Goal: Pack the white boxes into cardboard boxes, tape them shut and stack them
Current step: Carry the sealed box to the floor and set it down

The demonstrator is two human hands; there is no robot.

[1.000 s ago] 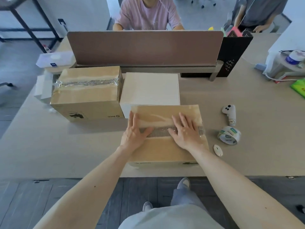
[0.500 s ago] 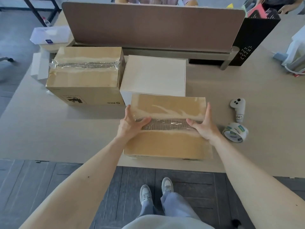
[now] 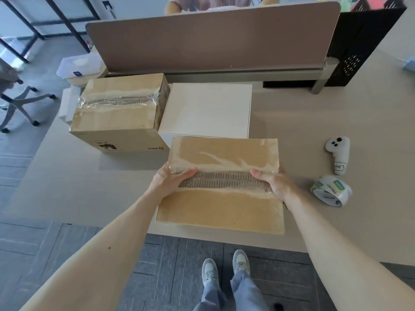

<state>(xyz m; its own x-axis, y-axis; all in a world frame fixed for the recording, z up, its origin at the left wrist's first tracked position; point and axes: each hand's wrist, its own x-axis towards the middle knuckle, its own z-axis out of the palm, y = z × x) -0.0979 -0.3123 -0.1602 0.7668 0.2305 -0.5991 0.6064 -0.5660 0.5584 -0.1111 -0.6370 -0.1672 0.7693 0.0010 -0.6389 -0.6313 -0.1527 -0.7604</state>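
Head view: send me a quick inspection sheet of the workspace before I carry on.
Surface: beige table, undamaged where visible.
Job's things: near cardboard box, taped shut, held at both ends; far cardboard box, taped shut, back left; white box, unpacked, right of the far one.
Clutter: tape roll and white controller right of the near box; white plastic container back left.
Grips: left hand and right hand each grip one end of the near box, thumbs on top.
Cables: nothing seen.
Surroundings: desk divider, black perforated bin, office chair, a person behind the divider.

Bright daylight, soft shadows, wide-angle edge distortion
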